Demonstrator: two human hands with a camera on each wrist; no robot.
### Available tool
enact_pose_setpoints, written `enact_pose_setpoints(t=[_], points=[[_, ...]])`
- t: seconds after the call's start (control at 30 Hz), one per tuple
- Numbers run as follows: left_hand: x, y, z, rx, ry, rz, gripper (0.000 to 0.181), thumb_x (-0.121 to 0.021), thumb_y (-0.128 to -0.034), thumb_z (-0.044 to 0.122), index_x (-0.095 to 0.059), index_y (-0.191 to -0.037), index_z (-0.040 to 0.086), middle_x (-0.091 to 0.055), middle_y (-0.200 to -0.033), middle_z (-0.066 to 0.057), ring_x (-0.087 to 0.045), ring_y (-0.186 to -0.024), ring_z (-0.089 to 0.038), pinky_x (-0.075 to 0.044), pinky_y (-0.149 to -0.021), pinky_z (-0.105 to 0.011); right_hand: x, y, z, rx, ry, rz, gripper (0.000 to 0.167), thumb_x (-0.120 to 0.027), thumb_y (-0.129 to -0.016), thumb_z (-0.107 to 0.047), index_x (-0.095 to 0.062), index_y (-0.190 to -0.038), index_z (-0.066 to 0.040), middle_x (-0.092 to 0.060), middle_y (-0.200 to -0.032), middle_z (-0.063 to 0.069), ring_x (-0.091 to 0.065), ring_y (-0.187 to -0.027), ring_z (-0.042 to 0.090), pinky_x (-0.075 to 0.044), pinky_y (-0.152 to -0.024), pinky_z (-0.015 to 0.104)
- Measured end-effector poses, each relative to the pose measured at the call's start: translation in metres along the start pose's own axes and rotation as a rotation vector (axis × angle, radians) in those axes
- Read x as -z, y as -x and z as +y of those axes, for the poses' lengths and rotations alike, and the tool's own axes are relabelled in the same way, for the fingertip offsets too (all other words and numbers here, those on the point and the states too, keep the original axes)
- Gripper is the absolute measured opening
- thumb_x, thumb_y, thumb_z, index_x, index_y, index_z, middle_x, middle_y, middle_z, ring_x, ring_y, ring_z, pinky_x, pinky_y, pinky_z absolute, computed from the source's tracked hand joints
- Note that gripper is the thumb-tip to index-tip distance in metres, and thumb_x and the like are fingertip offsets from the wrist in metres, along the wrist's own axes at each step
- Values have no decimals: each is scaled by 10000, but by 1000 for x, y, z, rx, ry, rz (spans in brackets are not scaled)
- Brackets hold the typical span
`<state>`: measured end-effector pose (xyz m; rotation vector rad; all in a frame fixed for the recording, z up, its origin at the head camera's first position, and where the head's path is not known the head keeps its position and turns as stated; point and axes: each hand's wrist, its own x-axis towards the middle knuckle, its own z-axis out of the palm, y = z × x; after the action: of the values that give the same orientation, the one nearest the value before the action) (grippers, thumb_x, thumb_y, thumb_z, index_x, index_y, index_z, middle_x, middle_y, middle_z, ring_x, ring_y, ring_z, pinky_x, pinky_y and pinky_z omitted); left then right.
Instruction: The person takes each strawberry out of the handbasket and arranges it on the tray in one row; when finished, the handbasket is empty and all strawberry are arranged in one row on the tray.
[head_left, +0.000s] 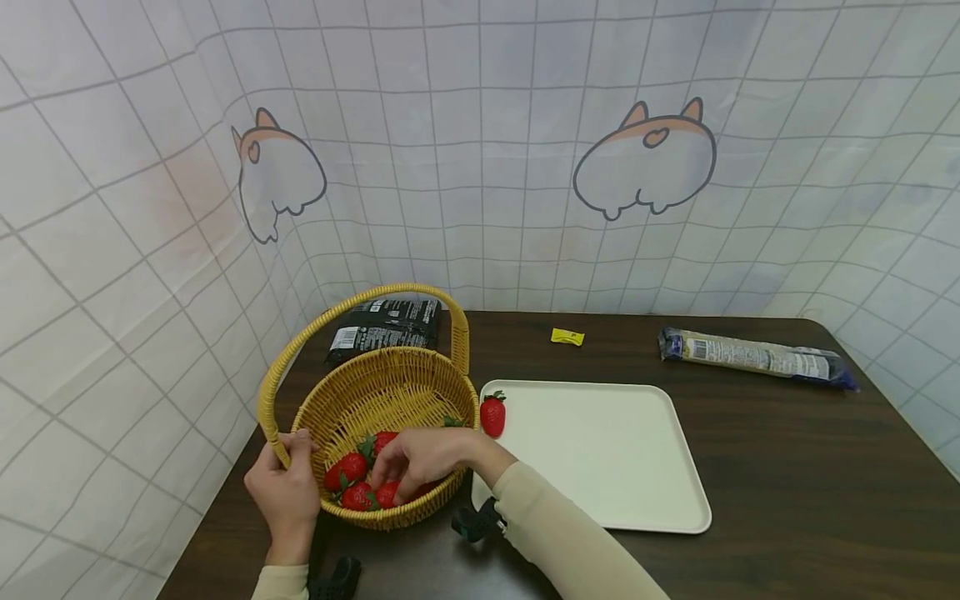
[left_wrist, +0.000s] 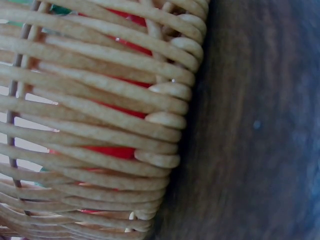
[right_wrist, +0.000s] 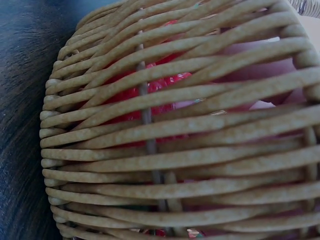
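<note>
A yellow wicker basket (head_left: 382,375) stands on the table, tilted toward the person, with several strawberries (head_left: 346,472) in its lower part. My left hand (head_left: 288,492) grips the basket's left side, where the handle meets the rim. My right hand (head_left: 427,457) reaches over the right rim, its curled fingers around a strawberry (head_left: 386,494). Woven basket wall (left_wrist: 90,90) with red showing through its gaps fills much of the left wrist view. Through the weave (right_wrist: 150,150) in the right wrist view, red fruit and parts of the fingers show.
Right of the basket lies a white tray (head_left: 600,450) with one strawberry (head_left: 492,414) at its upper left corner. A black package (head_left: 386,327) is behind the basket. Farther back are a small yellow packet (head_left: 567,337) and a long package (head_left: 757,357). A patterned curtain (head_left: 487,167) hangs behind.
</note>
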<state>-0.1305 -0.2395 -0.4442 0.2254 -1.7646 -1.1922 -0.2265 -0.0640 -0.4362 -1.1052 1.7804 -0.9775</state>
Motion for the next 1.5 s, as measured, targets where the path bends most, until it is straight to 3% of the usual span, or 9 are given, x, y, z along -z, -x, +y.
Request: enact_pose_setpoints(t=[0.27, 0.5, 0.57, 0.7, 0.77, 0.93, 1.07, 1.3, 1.5], points=[[-1, 0, 1, -9, -4, 2, 277, -614, -927, -2, -596, -668, -98, -591, -619, -256, -319, -439, 24, -269, -433, -179, 1, 2, 0, 12, 0, 76, 246, -697, -889, -78, -685, -1134, -97, -658, -959, -32, -586, -851, 79, -494, -755, 217], [-1, 0, 0, 5, -8, 1, 278, -620, -927, 6, -603, -669, -95, -544, -599, 254, -296, -432, 27, -258, -430, -189, 2, 2, 2, 55, 71, 113, 287, -644, -944, -172, -669, -1229, -163, -639, -1098, -104, -573, -975, 32, -467, -863, 211], [-1, 0, 0, 5, -5, -2, 276, -619, -929, 8, -604, -673, -95, -573, -592, 193, -302, -431, 24, -261, -428, -188, 2, 3, 2, 69, 14, 141, 294, -628, -953, -172, -656, -1246, -164, -626, -1127, -93, -566, -980, 42, -491, -867, 252], [-1, 0, 1, 2, -5, -4, 272, -615, -930, 7, -608, -676, -90, -605, -578, -61, -310, -424, 7, -266, -423, -187, 2, 6, 2, 98, -162, 209, 307, -583, -970, -135, -614, -1275, -122, -607, -1176, -46, -584, -908, 96, -554, -790, 391], [-1, 0, 1, 4, -4, -7, 270, -613, -929, 5, -609, -675, -87, -609, -583, -99, -310, -418, 2, -266, -419, -188, 2, 8, 2, 108, -230, 230, 312, -559, -981, -117, -590, -1291, -103, -592, -1206, -33, -591, -888, 111, -559, -761, 453], [-2, 1, 1, -1, 6, -7, 256, -607, -919, -25, -605, -671, -88, -624, -587, -75, -400, -450, 39, -300, -439, -162, 2, 12, 1, 134, -311, 275, 318, -552, -973, -116, -563, -1288, -74, -575, -1192, 7, -602, -922, 132, -565, -763, 458], [-3, 1, 1, -9, 1, 3, 254, -609, -914, -34, -609, -666, -89, -629, -594, -112, -419, -461, 41, -305, -451, -152, 4, 16, -1, 141, -283, 332, 319, -563, -953, -150, -574, -1264, -81, -579, -1150, 9, -591, -968, 162, -561, -771, 365], [-4, 0, -1, 20, -13, 26, 209, -620, -880, -87, -622, -671, -88, -621, -605, 115, -554, -583, 30, -384, -538, -132, 8, 30, -6, 146, -199, 426, 294, -576, -947, -174, -606, -1236, -127, -598, -1168, -12, -552, -1052, 168, -526, -766, 280], [-3, 0, 0, 17, -25, 31, 203, -633, -875, -77, -624, -672, -78, -636, -596, 37, -448, -478, 28, -321, -471, -149, 15, 54, -3, 188, -268, 538, 289, -588, -957, -144, -596, -1243, -101, -595, -1225, 67, -610, -995, 167, -539, -818, 358]])
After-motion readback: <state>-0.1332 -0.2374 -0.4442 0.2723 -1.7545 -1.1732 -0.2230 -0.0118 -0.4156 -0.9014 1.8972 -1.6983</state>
